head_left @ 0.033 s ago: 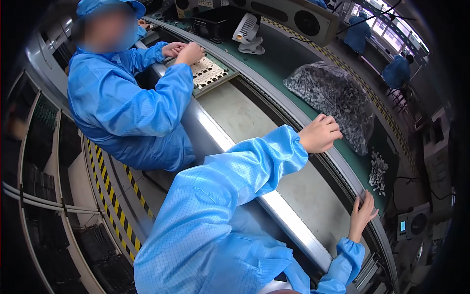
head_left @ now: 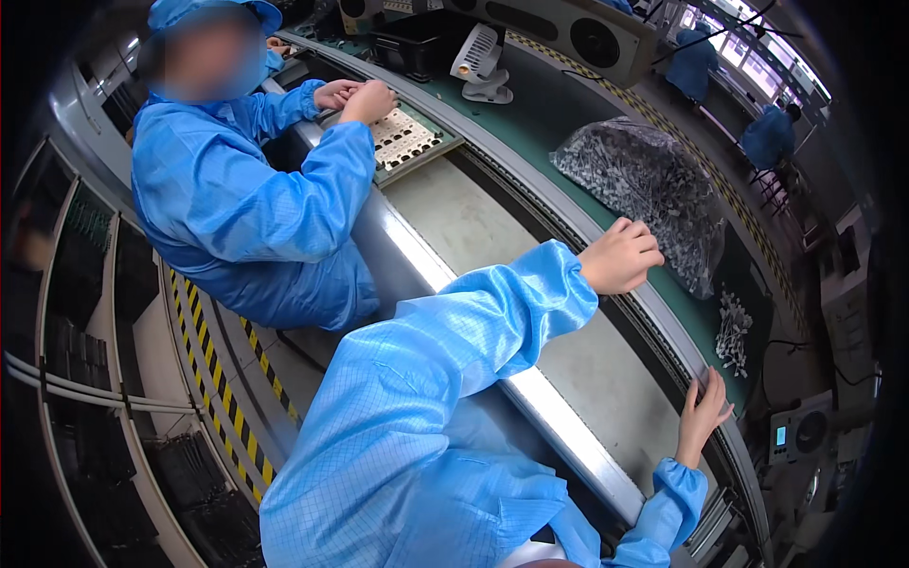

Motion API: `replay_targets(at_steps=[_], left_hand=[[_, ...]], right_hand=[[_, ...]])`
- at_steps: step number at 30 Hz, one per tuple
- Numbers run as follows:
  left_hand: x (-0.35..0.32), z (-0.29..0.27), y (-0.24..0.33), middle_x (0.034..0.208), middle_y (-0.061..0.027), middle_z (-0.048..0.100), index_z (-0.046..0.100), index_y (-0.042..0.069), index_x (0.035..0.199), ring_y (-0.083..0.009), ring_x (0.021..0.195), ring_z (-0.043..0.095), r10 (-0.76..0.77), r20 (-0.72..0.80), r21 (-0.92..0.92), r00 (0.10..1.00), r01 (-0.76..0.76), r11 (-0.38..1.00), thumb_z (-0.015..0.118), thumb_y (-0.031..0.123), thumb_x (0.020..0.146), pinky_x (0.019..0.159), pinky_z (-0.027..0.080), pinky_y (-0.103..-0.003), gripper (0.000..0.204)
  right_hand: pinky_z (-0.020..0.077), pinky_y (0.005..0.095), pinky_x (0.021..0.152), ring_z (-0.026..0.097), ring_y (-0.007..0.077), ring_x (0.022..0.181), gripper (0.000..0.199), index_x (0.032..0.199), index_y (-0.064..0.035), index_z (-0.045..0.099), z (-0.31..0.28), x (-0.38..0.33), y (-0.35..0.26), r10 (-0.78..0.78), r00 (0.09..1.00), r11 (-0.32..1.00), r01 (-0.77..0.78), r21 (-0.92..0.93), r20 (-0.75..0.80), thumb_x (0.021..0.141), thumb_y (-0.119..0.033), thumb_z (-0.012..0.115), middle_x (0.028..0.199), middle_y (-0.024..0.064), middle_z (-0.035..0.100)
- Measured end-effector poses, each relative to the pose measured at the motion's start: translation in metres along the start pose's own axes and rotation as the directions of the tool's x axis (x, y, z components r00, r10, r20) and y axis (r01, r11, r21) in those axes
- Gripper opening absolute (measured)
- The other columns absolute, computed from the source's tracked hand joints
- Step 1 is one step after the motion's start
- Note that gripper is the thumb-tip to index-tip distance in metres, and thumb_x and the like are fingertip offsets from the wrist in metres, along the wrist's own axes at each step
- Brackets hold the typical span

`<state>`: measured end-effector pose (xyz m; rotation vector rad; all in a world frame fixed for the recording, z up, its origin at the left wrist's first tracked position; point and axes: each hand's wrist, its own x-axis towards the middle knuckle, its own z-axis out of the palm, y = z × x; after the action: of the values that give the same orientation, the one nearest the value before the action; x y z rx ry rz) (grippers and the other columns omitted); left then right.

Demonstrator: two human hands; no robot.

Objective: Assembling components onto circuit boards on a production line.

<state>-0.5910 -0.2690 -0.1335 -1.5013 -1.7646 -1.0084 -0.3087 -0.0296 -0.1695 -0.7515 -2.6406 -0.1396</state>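
Note:
My left hand (head_left: 620, 257) is above the far metal rail (head_left: 663, 327) of the conveyor, its fingers curled in. Whatever those fingers may hold is hidden. Beyond it lies a clear plastic bag (head_left: 639, 180) full of small grey and white parts with thin stems. My right hand (head_left: 703, 417) rests at the same rail, further right, with fingers stretched and slightly apart and nothing in them. Just past its fingertips, a loose pile of small pale stemmed parts (head_left: 732, 333) sits on the green bench top (head_left: 540, 142).
To the left a co-worker in blue (head_left: 246, 189) holds both hands over a framed board (head_left: 412, 142) on the conveyor. A small white fan (head_left: 481, 66) and a black bin (head_left: 412, 45) stand behind. The conveyor's near metal edge (head_left: 568, 440) runs under my left sleeve.

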Motion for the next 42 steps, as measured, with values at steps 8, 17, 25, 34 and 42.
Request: replay_targets(at_steps=[8, 17, 25, 34, 42], left_hand=[[-0.004, 0.004, -0.001, 0.097, -0.0015, 0.064, 0.069, 0.012, 0.097, -0.0248, 0.102, 0.054, -0.056, -0.030, -0.043, 0.998, 0.055, 0.998, 0.067, 0.008, 0.075, 0.089, 0.042, -0.040, 0.022], [-0.009, 0.007, 0.000, 0.094, -0.0010, 0.063, 0.069, 0.013, 0.100, -0.0248, 0.102, 0.054, -0.101, 0.045, -0.062, 0.994, 0.104, 0.993, 0.065, 0.006, 0.079, 0.088, 0.042, -0.040, 0.022], [-0.014, 0.005, 0.001, 0.094, -0.0011, 0.063, 0.069, 0.012, 0.100, -0.0251, 0.102, 0.054, -0.118, 0.076, -0.065, 0.990, 0.123, 0.990, 0.065, 0.007, 0.080, 0.089, 0.042, -0.040, 0.021], [-0.006, 0.008, -0.003, 0.099, -0.0039, 0.065, 0.069, 0.012, 0.101, -0.0293, 0.104, 0.054, -0.088, 0.132, -0.051, 0.987, 0.095, 0.994, 0.064, 0.006, 0.078, 0.088, 0.044, -0.042, 0.024], [-0.008, 0.001, -0.003, 0.100, -0.0068, 0.065, 0.069, 0.010, 0.101, -0.0306, 0.104, 0.055, -0.103, 0.214, -0.068, 0.971, 0.120, 0.991, 0.062, 0.005, 0.079, 0.090, 0.043, -0.043, 0.023]], right_hand=[[0.0114, 0.0597, 0.116, 0.046, 0.0247, 0.135, 0.042, 0.137, -0.0139, 0.053, 0.006, -0.002, 0.007, -0.013, 1.000, 0.999, 0.013, 0.034, 0.002, 0.096, -0.023, 0.059, 0.140, 0.0076, 0.053], [0.0120, 0.0569, 0.116, 0.045, 0.0242, 0.135, 0.045, 0.137, -0.0135, 0.052, -0.001, -0.005, 0.002, -0.007, 0.998, 0.996, 0.001, 0.084, 0.063, 0.094, -0.017, 0.060, 0.142, 0.0067, 0.052], [0.0140, 0.0564, 0.116, 0.045, 0.0245, 0.135, 0.047, 0.138, -0.0148, 0.050, -0.001, -0.008, 0.001, -0.005, 0.996, 0.994, -0.005, 0.113, 0.091, 0.093, -0.017, 0.060, 0.144, 0.0058, 0.049], [0.0167, 0.0594, 0.115, 0.046, 0.0267, 0.134, 0.045, 0.136, -0.0157, 0.052, 0.002, -0.003, 0.006, 0.013, 0.997, 0.987, -0.025, 0.158, 0.075, 0.092, -0.017, 0.061, 0.143, 0.0060, 0.050], [0.0223, 0.0510, 0.114, 0.055, 0.0216, 0.120, 0.016, 0.107, -0.0141, 0.064, -0.002, 0.024, 0.021, 0.057, 0.987, 0.964, -0.016, 0.265, -0.147, 0.093, -0.017, 0.058, 0.117, 0.0012, 0.061]])
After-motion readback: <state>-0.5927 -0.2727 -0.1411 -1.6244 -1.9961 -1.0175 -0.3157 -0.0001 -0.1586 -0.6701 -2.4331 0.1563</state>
